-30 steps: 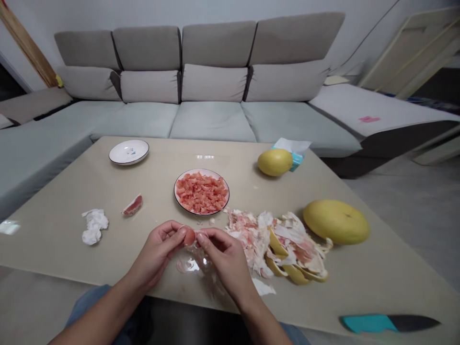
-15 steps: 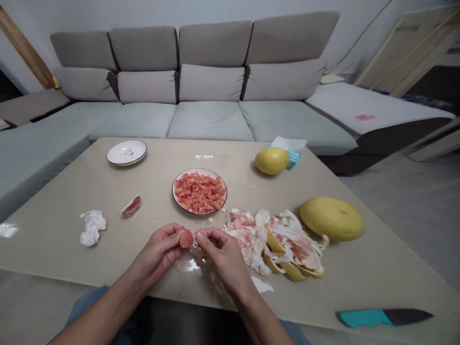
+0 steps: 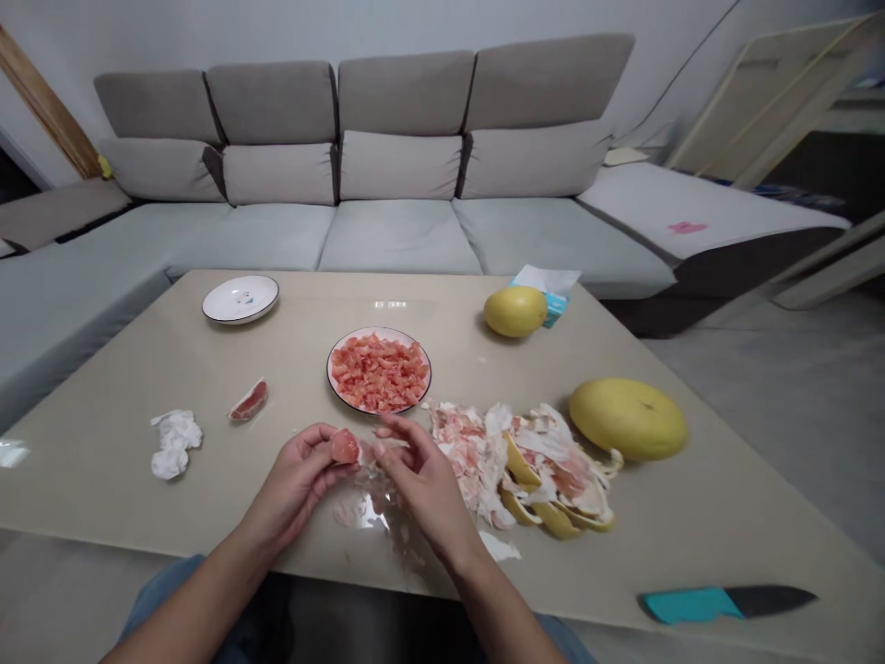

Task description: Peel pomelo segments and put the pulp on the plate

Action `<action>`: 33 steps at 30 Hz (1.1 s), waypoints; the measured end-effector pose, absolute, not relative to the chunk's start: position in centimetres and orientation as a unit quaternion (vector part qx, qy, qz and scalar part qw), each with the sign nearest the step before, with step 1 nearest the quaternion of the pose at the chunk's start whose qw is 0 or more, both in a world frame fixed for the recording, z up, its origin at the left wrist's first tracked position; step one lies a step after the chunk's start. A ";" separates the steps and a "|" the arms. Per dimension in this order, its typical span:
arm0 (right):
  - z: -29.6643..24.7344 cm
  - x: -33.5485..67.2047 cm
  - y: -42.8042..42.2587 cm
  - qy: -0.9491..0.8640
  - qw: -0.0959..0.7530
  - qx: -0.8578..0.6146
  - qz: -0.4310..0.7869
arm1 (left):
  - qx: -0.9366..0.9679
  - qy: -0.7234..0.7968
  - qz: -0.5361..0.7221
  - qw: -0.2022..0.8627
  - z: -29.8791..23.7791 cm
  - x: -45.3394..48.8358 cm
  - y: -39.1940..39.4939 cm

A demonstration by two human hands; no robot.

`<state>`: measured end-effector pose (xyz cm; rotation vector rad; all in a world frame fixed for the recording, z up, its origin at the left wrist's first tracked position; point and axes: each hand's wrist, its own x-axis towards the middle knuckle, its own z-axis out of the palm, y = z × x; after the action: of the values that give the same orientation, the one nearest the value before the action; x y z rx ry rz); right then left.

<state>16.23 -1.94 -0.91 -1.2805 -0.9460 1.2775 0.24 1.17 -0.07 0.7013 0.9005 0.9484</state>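
Observation:
My left hand (image 3: 304,475) pinches a small red piece of pomelo flesh (image 3: 345,446) between thumb and fingers, above the front of the table. Just to its right, my right hand (image 3: 423,480) is apart from the piece, its fingers loosely spread and nothing visible in them. Beyond both hands, a dark-rimmed plate (image 3: 332,385) carries a heap of peeled red pomelo pieces (image 3: 379,371). One pomelo segment (image 3: 249,401), still partly in its pale skin, lies on the left of the table. A pile of pomelo peel and membrane (image 3: 532,466) spreads right of my right hand.
Two whole yellow pomelos, a large one (image 3: 628,419) and a smaller one (image 3: 515,311), rest on the right, the smaller against a tissue pack (image 3: 554,300). A turquoise-handled knife (image 3: 725,603) lies front right. Crumpled tissue (image 3: 175,443) and a white plate (image 3: 241,300) are left.
My right hand has come away from the pomelo piece and its fingers have parted. My left hand keeps hold of the piece, shifted slightly left. The whole view has moved a little.

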 end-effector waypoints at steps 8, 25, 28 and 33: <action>-1.4 14.5 -2.8 -0.586 0.510 -0.543 0.318 | 0.361 0.457 0.462 0.669 -0.4 0.6 0.9; -0.5 15.0 -2.4 -0.439 0.522 -0.523 0.511 | 0.462 0.459 0.423 0.629 0.2 0.6 0.4; -0.5 15.2 -2.2 -0.401 0.526 -0.493 0.566 | 0.463 0.462 0.418 0.631 0.0 0.6 0.4; -0.8 14.9 -2.2 -0.438 0.537 -0.528 0.490 | 0.506 0.459 0.448 0.577 -0.2 0.7 0.4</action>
<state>14.87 -2.24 -0.85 -1.2577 -1.0430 1.1659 0.70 0.40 -0.22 1.1847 1.0749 1.0475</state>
